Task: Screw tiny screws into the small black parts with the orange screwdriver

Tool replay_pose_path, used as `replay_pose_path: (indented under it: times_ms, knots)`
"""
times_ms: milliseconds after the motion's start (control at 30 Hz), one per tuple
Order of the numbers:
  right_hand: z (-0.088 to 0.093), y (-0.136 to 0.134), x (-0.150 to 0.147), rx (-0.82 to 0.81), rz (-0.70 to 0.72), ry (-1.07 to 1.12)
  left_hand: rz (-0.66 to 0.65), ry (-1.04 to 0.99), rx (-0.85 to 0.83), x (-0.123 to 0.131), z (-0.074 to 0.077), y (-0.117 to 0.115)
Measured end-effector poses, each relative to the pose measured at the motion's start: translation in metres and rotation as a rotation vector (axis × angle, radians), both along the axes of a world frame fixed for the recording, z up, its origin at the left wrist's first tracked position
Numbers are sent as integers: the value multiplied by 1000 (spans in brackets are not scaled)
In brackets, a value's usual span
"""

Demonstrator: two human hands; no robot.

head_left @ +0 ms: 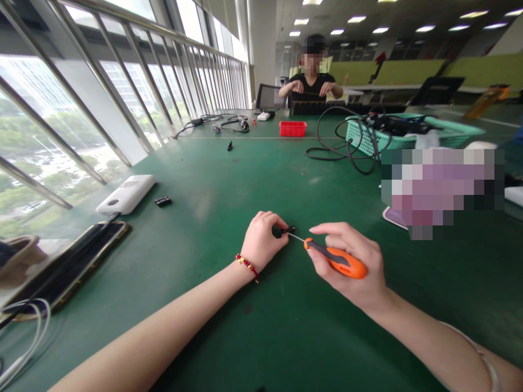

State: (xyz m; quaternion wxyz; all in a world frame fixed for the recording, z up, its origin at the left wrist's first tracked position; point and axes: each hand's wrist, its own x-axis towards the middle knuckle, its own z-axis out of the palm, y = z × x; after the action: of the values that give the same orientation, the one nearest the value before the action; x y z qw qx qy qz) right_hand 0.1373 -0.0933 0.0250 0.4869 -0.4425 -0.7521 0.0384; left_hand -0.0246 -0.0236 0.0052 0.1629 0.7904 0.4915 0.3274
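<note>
My left hand (263,239) is closed in a pinch on a small black part (289,230) that rests on the green table (229,179). A red bead bracelet (247,264) sits on that wrist. My right hand (347,261) is wrapped round an orange and grey screwdriver (335,258). Its thin metal tip points left and meets the small black part.
A white power bank (126,194), a small black piece (163,201) and a dark phone (69,264) lie at the left. A red bin (292,128), black cables (347,144) and a teal basket (408,136) sit farther back. Another person (312,81) works at the far end.
</note>
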Motion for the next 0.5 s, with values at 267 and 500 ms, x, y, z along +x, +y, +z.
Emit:
replay_pose_path:
  times_ms: [267,500]
  knots:
    - [-2,5,-2,78,25,99,2,6,-1,0,0,0]
    - [-1,2,0,46,27,64,-2,4,8,0,-2,2]
